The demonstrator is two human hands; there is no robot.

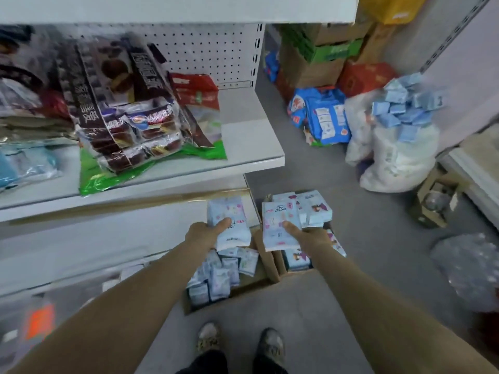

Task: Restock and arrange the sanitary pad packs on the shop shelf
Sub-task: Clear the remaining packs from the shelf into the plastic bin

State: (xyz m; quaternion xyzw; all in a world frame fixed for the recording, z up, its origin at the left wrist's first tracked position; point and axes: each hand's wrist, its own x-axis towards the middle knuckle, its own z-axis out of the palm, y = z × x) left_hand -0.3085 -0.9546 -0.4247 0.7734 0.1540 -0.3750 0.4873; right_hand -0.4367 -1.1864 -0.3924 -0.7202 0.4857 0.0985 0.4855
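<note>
Left hand [205, 234] is gripping left pack [228, 209], right hand [313, 237] gripping right pack [275, 214], over the carton [268, 265] rim: thumbs on top (fingers seemingly beneath).

light: even, soft, dim-ish | shadows: faint | blur: overall | edges: wide-angle bowed

Floor [378, 238]: flat grey surface, evenly lit. Shelving unit [251, 125]: white metal, on the left, with a perforated back panel [210, 49] and an upper shelf board [189, 9] overhead. Wall [472, 63]: pale, on the right, carrying a slotted upright [456, 32]. Cardboard boxes [324, 66] are stacked in the far corner, between the shelving unit and the wall.
</note>
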